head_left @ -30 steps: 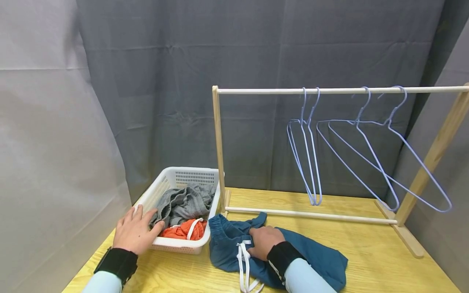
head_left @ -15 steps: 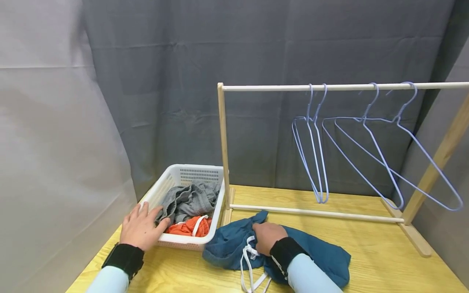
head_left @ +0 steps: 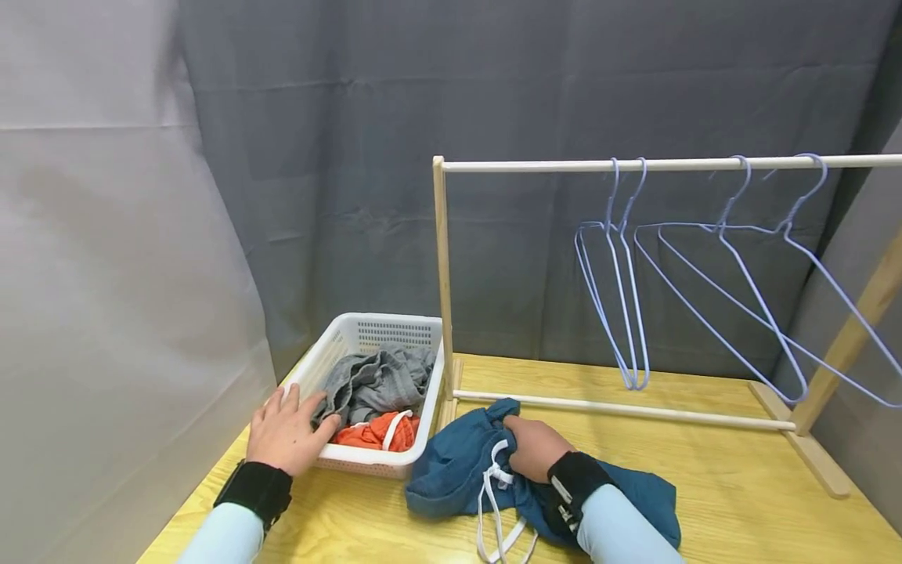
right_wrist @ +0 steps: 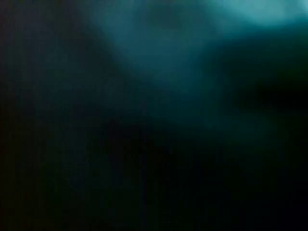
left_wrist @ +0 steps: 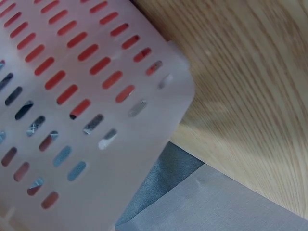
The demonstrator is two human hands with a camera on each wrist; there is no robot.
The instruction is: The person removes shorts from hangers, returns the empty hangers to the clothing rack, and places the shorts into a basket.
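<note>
a staged laundry set-up, not a lived-in room

you're at a yellow wooden table (head_left: 705,486) closed in by grey cloth backdrops (head_left: 338,157), with a small wooden clothes rack (head_left: 442,274) holding bare wire hangers (head_left: 712,274) and a white basket (head_left: 366,333) of clothes beside it.

A white slotted basket (head_left: 366,333) holds grey cloth (head_left: 377,380) and orange cloth (head_left: 373,432) beside teal shorts (head_left: 458,470) with white drawstrings (head_left: 493,509), near pale blue hangers (head_left: 705,290) on yellow wood table (head_left: 705,486).
</note>
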